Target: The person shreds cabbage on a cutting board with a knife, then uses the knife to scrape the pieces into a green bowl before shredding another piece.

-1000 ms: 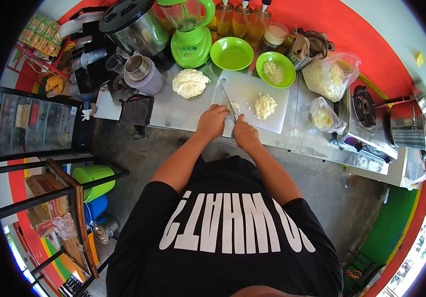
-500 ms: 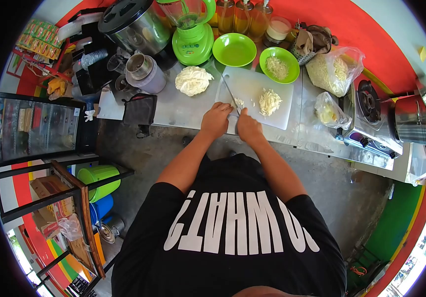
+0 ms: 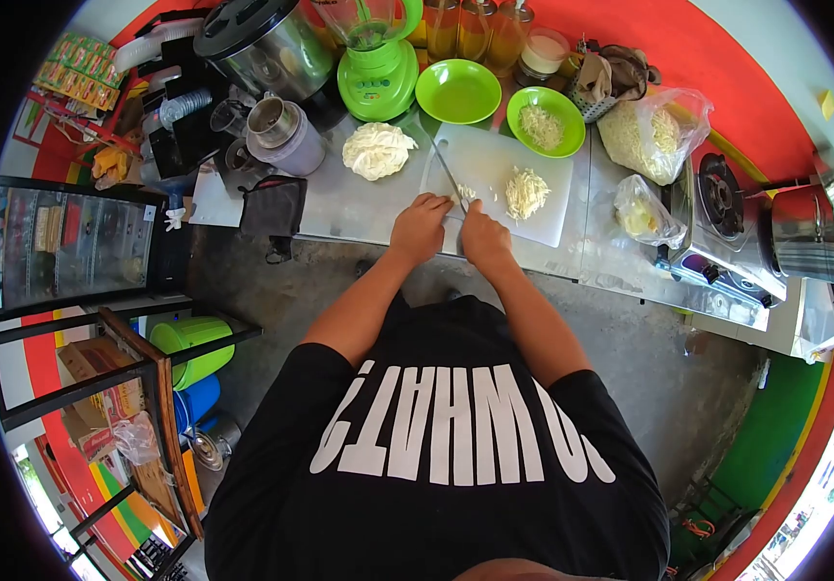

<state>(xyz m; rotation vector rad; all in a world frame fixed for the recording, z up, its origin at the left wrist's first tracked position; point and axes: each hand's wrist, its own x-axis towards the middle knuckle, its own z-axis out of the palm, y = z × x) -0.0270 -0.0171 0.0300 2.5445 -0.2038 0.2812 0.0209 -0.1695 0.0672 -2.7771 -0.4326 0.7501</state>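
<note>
My right hand (image 3: 486, 236) is wrapped round the handle of a kitchen knife (image 3: 445, 167). Its long blade points away over the left part of a white cutting board (image 3: 557, 174). Just left of the blade, at the board's near edge, my left hand (image 3: 421, 229) has its fingers curled and pressed down; whatever lies under them is hidden. Small pale shreds (image 3: 467, 193) lie right beside the blade. A larger heap of shredded pale vegetable, like cabbage (image 3: 526, 195), sits on the board's right side. Left of the board rests a pale cabbage piece (image 3: 378, 151).
Behind the board stand a green plate (image 3: 458, 93), a green bowl (image 3: 568, 111) with shreds, a green blender (image 3: 378, 82) and oil bottles (image 3: 476, 31). To the right are a plastic bag of shreds (image 3: 649, 140), a smaller bag (image 3: 645, 213) and a gas stove (image 3: 727, 247).
Both hands and the knife have shifted very slightly, still close together at the board's near edge. The view has moved a little; the heap and cabbage piece stay in place.
</note>
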